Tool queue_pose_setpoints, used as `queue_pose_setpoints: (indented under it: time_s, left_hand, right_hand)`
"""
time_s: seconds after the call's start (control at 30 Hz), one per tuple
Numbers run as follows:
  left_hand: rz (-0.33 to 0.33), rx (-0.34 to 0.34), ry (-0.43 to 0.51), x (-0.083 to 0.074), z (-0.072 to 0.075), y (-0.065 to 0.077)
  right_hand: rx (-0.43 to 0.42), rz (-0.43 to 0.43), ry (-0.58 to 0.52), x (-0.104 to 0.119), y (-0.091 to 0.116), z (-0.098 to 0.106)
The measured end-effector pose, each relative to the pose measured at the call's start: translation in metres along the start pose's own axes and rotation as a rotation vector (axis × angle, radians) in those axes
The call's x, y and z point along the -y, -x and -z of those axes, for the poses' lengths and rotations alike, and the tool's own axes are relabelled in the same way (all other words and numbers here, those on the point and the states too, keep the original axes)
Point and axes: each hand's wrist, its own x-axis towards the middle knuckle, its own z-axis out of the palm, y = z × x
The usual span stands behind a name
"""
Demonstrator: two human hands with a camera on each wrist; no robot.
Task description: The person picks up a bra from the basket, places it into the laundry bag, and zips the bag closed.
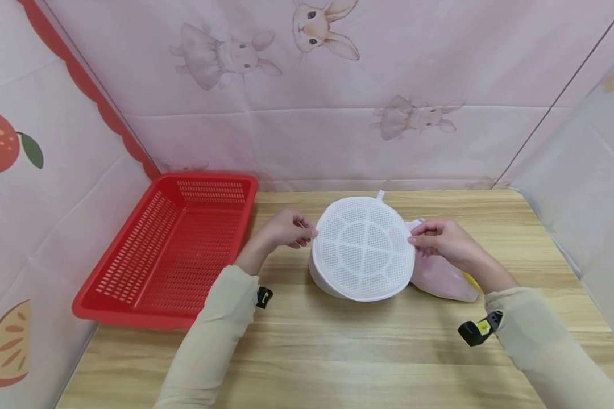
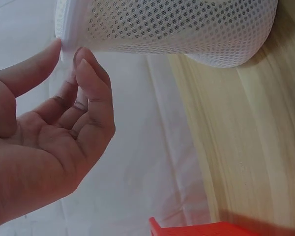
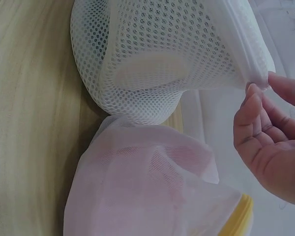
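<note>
A white mesh laundry bag (image 1: pixel 363 250), round and cylindrical, stands on the wooden table with its flat top facing up. The left hand (image 1: pixel 290 228) pinches the left side of its top rim between thumb and fingers. On the opposite side, the right hand (image 1: pixel 442 241) pinches the rim the same way. In the right wrist view the mesh side (image 3: pixel 157 44) bulges down to the table, with a pale oval patch showing on it. Beside it, below the right hand, lies a pink mesh bag (image 3: pixel 137 187) with a yellow edge.
A red plastic basket (image 1: pixel 166 322) with slotted walls stands to the left, close to the left forearm. Pink fabric printed with rabbits (image 1: pixel 312 147) hangs behind the table, and printed sheets enclose both sides. Wood-grain tabletop (image 1: pixel 348 352) extends in front of the bags.
</note>
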Motion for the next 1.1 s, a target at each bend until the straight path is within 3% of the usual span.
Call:
queue_pose_setpoints:
  time_s: [0.57,1.1]
  left_hand:
    - [0.049,-0.033,0.001,0.014,-0.014,-0.010]
    - [0.023,-0.079,0.010,0.017,-0.021,-0.013]
  right_hand:
    - [-0.078,-0.010,0.096,-0.008,-0.003,-0.007]
    - [-0.095,0.002,0.121,-0.006,-0.002,-0.006]
